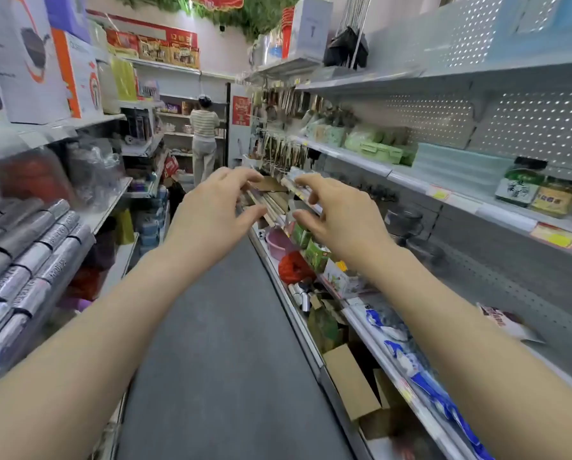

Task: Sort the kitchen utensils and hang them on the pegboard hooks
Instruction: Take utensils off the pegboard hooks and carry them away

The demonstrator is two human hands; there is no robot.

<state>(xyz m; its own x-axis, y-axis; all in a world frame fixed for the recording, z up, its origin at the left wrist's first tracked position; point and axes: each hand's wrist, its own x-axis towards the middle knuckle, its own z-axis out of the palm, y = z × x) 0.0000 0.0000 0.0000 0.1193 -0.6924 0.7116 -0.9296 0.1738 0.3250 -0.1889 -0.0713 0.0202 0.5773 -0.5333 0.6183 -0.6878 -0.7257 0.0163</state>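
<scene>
Single head-worn wide-angle cam, eye height. Looks fwd & down along aisle floor (pixel 218 343); shelves (pixel 354 159) bowed at L/R edges, pegboard (pixel 526 124) upper right. Close on left hand (pixel 211 207) & right hand (pixel 341 214), mid-frame.

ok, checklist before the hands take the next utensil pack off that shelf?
1. Both hands in view: left hand, right hand: ok.
2. Utensil packs lie between the hands: ok.
3. Firm hold on a pack: cannot tell; the fingers are curved and the picture is blurred there.
4. Hanging utensils show where the hooks are, just beyond the hands: ok.
5. Free hook: cannot tell.
6. Person at the far end of the aisle, well apart from the hands: ok.
</scene>
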